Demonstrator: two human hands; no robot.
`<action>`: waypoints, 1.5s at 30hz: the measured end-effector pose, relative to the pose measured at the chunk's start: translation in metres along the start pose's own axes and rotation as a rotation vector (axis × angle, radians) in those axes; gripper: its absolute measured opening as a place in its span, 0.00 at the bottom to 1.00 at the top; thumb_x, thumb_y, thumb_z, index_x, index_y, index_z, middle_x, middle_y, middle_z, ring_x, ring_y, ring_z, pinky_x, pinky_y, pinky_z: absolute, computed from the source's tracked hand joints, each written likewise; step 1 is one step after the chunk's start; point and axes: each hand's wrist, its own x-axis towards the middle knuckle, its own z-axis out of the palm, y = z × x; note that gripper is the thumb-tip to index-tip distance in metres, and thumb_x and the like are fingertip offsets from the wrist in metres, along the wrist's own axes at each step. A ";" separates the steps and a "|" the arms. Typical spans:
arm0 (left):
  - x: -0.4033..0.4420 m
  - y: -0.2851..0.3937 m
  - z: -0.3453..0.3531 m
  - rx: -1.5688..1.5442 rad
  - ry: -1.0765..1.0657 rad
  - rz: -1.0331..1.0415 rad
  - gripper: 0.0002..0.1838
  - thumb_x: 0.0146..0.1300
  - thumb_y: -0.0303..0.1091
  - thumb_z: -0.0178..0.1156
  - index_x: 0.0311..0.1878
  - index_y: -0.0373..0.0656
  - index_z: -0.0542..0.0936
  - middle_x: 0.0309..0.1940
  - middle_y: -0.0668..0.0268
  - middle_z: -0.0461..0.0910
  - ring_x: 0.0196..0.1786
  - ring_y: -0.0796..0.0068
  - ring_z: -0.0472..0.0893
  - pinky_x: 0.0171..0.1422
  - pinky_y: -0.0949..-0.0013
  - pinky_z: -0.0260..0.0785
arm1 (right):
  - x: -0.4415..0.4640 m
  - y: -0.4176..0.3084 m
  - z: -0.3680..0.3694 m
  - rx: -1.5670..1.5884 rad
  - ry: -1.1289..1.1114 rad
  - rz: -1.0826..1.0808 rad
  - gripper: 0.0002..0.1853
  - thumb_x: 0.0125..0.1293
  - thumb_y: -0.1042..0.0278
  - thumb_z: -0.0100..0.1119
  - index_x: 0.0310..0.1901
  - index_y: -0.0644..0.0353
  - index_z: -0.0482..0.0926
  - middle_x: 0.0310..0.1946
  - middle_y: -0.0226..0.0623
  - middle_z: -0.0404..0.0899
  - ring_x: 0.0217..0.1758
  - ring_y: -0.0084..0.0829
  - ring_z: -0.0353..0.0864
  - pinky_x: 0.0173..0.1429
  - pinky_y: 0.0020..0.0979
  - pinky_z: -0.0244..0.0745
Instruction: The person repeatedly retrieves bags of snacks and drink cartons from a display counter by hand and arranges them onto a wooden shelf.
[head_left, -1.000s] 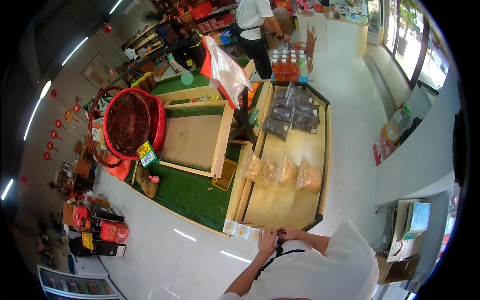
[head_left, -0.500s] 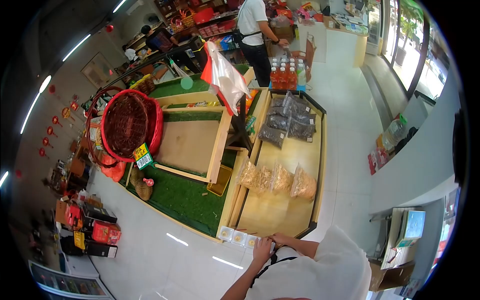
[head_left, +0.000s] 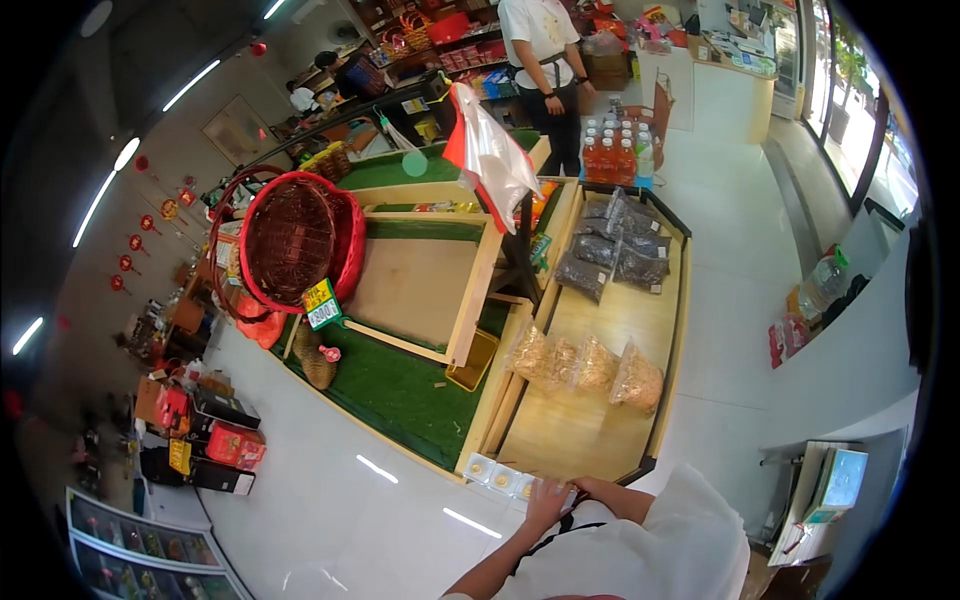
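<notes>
L hand (head_left: 545,503) & R hand (head_left: 588,487) are resting close, can't tell if gripping. Boxes (head_left: 502,478) just beside L are looking light, stiff, prob. slick; sides best to hold.

Smooth wooden tray (head_left: 570,428), glossy plastic packets (head_left: 595,364) (thin, crinkled), rough wicker basket (head_left: 290,240).

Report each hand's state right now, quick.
Left hand: by the small white boxes; open or closed, cannot tell.
Right hand: too unclear to tell.
</notes>
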 end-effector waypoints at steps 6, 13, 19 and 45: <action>0.005 -0.002 -0.002 -0.064 -0.035 0.005 0.31 0.50 0.51 0.65 0.57 0.51 0.69 0.54 0.61 0.70 0.62 0.59 0.66 0.64 0.43 0.56 | 0.004 0.010 -0.006 0.225 0.012 0.145 0.13 0.56 0.69 0.60 0.43 0.62 0.78 0.37 0.42 0.80 0.37 0.39 0.79 0.43 0.34 0.76; 0.006 -0.007 0.002 -0.082 -0.046 -0.018 0.34 0.50 0.55 0.64 0.57 0.48 0.70 0.53 0.63 0.71 0.61 0.60 0.66 0.64 0.43 0.55 | 0.011 0.030 -0.013 0.371 0.025 0.140 0.08 0.57 0.69 0.59 0.35 0.65 0.78 0.28 0.40 0.78 0.28 0.32 0.77 0.33 0.30 0.76; 0.022 -0.003 -0.018 -0.044 -0.260 -0.077 0.35 0.49 0.58 0.62 0.57 0.48 0.71 0.51 0.62 0.74 0.59 0.61 0.70 0.64 0.44 0.53 | 0.014 0.023 -0.008 0.189 0.004 0.018 0.09 0.59 0.63 0.57 0.33 0.61 0.79 0.28 0.39 0.78 0.27 0.33 0.76 0.33 0.32 0.74; 0.051 -0.023 -0.025 -0.077 -0.599 0.067 0.52 0.27 0.37 0.77 0.63 0.48 0.63 0.54 0.59 0.73 0.59 0.54 0.71 0.63 0.50 0.60 | 0.060 0.058 0.001 0.419 -0.023 0.202 0.16 0.66 0.56 0.41 0.33 0.58 0.75 0.23 0.38 0.79 0.23 0.35 0.80 0.30 0.38 0.79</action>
